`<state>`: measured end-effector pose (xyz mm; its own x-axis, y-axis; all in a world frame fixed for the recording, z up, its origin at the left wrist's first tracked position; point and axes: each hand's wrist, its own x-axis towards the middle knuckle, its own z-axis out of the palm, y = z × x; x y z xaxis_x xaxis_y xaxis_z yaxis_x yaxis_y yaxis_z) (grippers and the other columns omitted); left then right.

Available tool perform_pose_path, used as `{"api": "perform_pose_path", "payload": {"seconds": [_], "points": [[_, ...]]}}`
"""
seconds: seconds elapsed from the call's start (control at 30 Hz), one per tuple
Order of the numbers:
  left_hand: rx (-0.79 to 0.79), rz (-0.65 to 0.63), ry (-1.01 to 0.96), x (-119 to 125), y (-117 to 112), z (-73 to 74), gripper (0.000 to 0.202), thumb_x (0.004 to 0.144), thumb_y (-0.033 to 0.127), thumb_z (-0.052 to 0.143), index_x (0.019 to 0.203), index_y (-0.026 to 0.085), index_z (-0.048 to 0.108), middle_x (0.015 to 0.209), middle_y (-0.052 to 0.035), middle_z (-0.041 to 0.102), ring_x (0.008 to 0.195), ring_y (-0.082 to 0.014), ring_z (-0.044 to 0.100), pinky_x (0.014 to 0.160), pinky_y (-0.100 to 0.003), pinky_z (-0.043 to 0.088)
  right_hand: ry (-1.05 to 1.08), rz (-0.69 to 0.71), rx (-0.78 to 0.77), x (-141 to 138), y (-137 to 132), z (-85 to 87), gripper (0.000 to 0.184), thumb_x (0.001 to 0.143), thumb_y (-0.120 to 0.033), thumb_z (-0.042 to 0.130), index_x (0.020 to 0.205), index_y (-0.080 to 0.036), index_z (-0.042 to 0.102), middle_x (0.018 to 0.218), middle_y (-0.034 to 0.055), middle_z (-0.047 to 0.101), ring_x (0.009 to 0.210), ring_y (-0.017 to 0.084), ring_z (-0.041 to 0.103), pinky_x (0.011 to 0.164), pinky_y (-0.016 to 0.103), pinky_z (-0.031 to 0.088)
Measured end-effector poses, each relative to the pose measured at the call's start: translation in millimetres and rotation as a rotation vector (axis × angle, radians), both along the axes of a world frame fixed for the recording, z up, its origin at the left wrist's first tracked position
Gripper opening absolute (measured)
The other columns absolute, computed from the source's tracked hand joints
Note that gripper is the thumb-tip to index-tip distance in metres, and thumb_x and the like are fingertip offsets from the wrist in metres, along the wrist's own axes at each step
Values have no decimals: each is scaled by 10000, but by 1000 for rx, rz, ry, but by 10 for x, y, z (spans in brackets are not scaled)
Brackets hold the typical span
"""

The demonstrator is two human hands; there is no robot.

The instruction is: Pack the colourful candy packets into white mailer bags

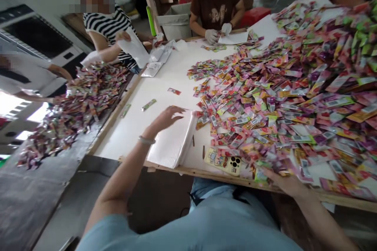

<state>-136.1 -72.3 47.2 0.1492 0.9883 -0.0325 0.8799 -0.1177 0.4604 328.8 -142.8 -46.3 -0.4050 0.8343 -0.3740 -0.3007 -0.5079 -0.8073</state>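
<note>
My left hand (167, 118), a band on its wrist, reaches over the far end of a stack of clear plastic bags (169, 147). Its fingers are bent and apart, with nothing visible between them. At the table's front edge my right hand (284, 182) is by the near side of a large heap of small colourful snack packets (265, 98). Blur smears its fingertips, and I cannot make out whether they grip a packet. A greenish packet (260, 175) lies right at those fingertips. Between my hands a phone in a yellow cartoon case (222, 161) rests on the table.
The white table (141, 125) has a wooden rim. A few loose packets (149, 104) lie left of the heap. Across the table a person in white gloves (211, 36) handles packets; another holds a white bag (134, 47). A second packet pile (88, 98) covers the dark left surface.
</note>
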Motion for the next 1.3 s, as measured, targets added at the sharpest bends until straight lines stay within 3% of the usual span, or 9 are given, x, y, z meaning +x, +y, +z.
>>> {"api": "perform_pose_path", "payload": {"seconds": [0.13,0.23,0.33,0.53,0.67,0.77,0.97,1.13,1.3], "points": [[-98,159,205,-686,130,-210,387,719,340,871,1040,176,730,1071,-129,754,1122,-322,608,1083,-527,409,-52,-343,-114,9,154,55,345,588,-336,959,879,-253,793,792,2,796,586,210,726,340,258,513],[-45,203,217,-765,84,-245,279,755,380,854,911,190,722,893,-85,721,1070,-322,585,1129,-610,291,-40,-491,-168,-49,294,160,376,581,-350,957,889,-246,770,793,-21,796,556,189,716,350,252,524],[93,228,208,-749,-9,-62,216,841,424,783,877,220,720,955,-83,716,1178,-327,528,1188,-605,165,-22,-561,-98,-38,436,253,362,621,-323,929,926,-252,748,848,-40,810,675,192,770,506,261,633],[260,114,98,-92,-259,268,278,907,500,700,832,235,738,952,-89,686,1113,-307,551,1090,-478,375,47,-466,37,-194,690,563,283,754,-421,828,960,-259,722,967,-16,819,890,216,799,693,318,687],[210,-100,137,842,-233,-58,130,907,321,731,839,211,743,1064,-117,706,1135,-309,576,1051,-466,404,62,-433,149,-451,801,751,290,806,-488,763,967,-252,715,966,5,808,973,241,788,824,389,684],[126,-105,235,1203,-110,-310,98,949,207,644,876,196,709,1009,-131,722,1100,-316,593,1016,-481,408,39,-434,135,-456,821,743,295,791,-496,767,952,-258,702,920,-2,792,943,249,785,807,412,683],[266,126,212,925,-20,-146,217,1054,230,433,1100,192,642,1048,-139,718,1052,-303,594,1076,-521,335,-133,-543,205,-55,752,590,284,814,-510,707,965,-270,684,1011,33,779,1031,269,760,789,446,673],[307,228,43,691,-246,70,246,982,413,662,1088,193,634,882,-60,656,1079,-292,554,1128,-520,311,-191,-498,331,-7,827,536,252,845,-478,663,992,-273,673,1073,54,771,1104,279,736,873,493,647],[281,122,-35,876,-440,317,243,1015,369,614,957,134,637,942,-57,589,1229,-331,530,1196,-645,191,73,-520,353,-221,901,1038,114,914,-317,596,936,-240,677,948,20,764,887,163,740,938,382,605]]}}
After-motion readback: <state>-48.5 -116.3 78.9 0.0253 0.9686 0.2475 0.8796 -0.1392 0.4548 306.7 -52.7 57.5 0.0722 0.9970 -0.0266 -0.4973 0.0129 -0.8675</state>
